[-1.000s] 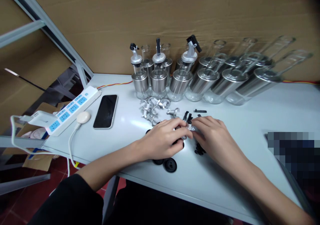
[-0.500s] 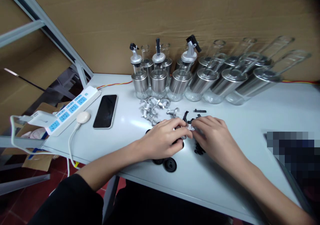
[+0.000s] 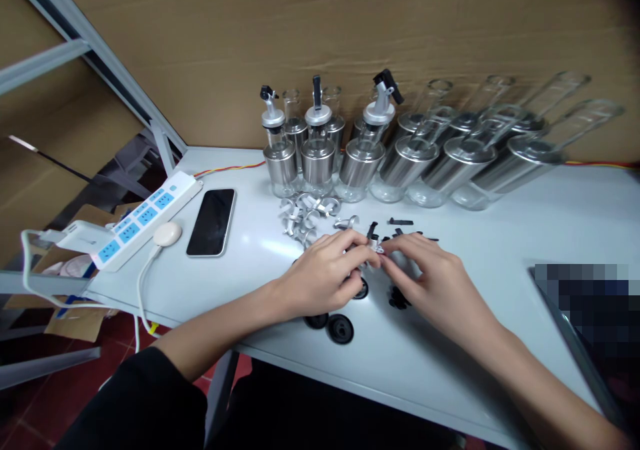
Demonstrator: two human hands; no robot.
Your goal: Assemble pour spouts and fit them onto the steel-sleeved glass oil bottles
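Between my hands is a silver pourer spout (image 3: 374,242) with a black lever (image 3: 372,229) standing up from it. My left hand (image 3: 325,270) has its fingers curled around the spout, hiding most of its base. My right hand (image 3: 437,277) touches the spout's right side with thumb and index finger pinched together. Several silver spouts (image 3: 303,218) lie heaped behind my left hand, with a single spout (image 3: 347,223) just right of them. Black round caps (image 3: 341,329) lie below my left hand. Small black parts (image 3: 399,297) sit under my right hand, and a loose black lever (image 3: 401,222) lies beyond it.
Glass bottles with metal sleeves (image 3: 320,160) stand in rows at the back; three in front carry pourers. On the left are a phone (image 3: 211,223), a white power strip (image 3: 145,220) and a round white charger (image 3: 167,234). A dark, partly pixelated object (image 3: 575,330) lies right.
My right hand's fingers have shifted slightly left and narrowed to a pinch at the spout, uncovering more loose levers behind. My left hand has moved up a little, still holding the spout.
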